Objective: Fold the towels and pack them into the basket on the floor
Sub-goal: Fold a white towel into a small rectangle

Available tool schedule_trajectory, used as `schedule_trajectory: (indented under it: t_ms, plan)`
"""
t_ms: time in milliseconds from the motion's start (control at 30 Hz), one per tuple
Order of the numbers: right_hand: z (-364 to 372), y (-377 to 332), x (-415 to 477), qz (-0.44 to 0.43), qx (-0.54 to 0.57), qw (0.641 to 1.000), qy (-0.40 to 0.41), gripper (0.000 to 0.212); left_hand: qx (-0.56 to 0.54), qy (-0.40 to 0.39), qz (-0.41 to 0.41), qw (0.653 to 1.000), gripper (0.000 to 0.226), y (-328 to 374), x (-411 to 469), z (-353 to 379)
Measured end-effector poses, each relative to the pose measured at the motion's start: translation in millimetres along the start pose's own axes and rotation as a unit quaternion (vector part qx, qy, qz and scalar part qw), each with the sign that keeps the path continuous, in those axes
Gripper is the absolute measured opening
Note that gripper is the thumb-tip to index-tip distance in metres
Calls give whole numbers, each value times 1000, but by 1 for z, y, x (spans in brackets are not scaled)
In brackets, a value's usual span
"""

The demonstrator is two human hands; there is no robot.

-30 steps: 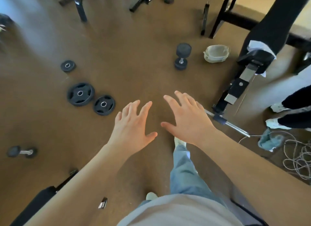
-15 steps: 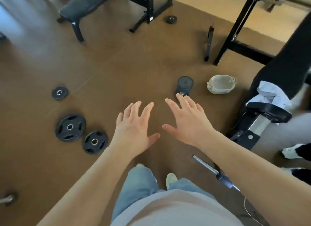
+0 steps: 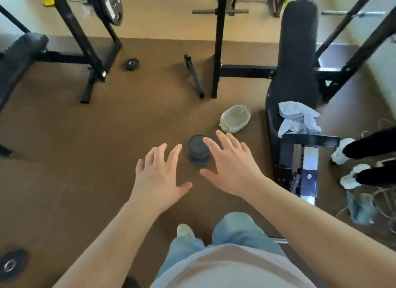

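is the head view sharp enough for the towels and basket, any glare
Head view centre fairly sharp, basket and pale towel on the bench readable; head view right edge smears the bluish towel; head view shows glare on the metal bracket, rack posts leaning from lens distortion.

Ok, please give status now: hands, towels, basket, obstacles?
Left hand and right hand open, empty. Crumpled towel on bench, unfolded; basket on floor, looks empty. Dumbbell stands on floor before basket.

Left hand (image 3: 159, 176) and right hand (image 3: 232, 169) outstretched, fingers (image 3: 222, 138) spread
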State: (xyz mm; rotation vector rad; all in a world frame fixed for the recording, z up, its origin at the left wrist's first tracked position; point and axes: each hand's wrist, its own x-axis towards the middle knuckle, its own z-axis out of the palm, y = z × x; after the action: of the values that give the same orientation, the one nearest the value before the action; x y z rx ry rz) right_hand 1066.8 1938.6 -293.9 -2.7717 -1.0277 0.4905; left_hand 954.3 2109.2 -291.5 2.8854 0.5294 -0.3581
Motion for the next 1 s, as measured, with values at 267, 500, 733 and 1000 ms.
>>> schedule_trajectory:
  t_ms: [267, 500, 733, 1000]
  plan:
    - [-34, 63, 81, 148, 36, 987, 59, 83, 49, -37, 142, 988, 101, 35, 156, -36]
    - [-59, 172, 174, 210, 60, 971, 98, 79, 72, -31, 178, 981, 99, 113, 296, -55]
    - [-105, 294, 245, 229, 83, 965, 93, 78, 79, -37, 212, 974, 95, 215, 425, -84]
    - [-127, 385, 286, 318, 119, 937, 87, 79, 116, -42, 308, 944, 93, 305, 527, -78]
